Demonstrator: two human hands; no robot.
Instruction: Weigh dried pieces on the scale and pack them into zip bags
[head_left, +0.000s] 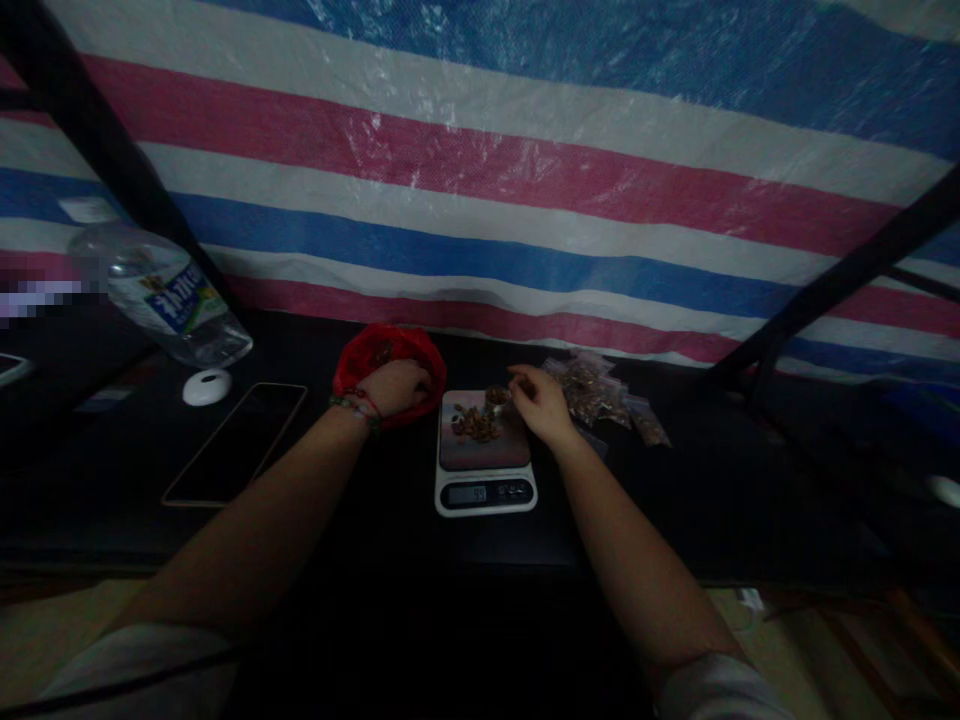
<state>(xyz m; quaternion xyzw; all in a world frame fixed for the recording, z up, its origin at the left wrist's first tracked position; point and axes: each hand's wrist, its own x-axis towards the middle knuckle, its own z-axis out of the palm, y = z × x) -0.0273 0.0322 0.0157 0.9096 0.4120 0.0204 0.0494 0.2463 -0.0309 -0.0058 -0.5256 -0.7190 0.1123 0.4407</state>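
Black table [675, 510]: scale [480, 460], red bag [349, 365], packets [589, 390], phone [236, 445], bottle [169, 295].

A clear plastic bottle [169, 290] with a white cap and a blue-and-green label is at the left of the black table [675, 510]. Just nearer lies a small rounded white object [207, 387], beside a dark-screened smartphone [238, 445]. A tarpaulin [480, 180] striped blue, white and red spans the far side, behind slanting black bars [840, 250].

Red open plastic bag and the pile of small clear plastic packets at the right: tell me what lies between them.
In the head view, a white-rimmed digital scale bearing loose brown pieces lies between them, then the bare right hand.
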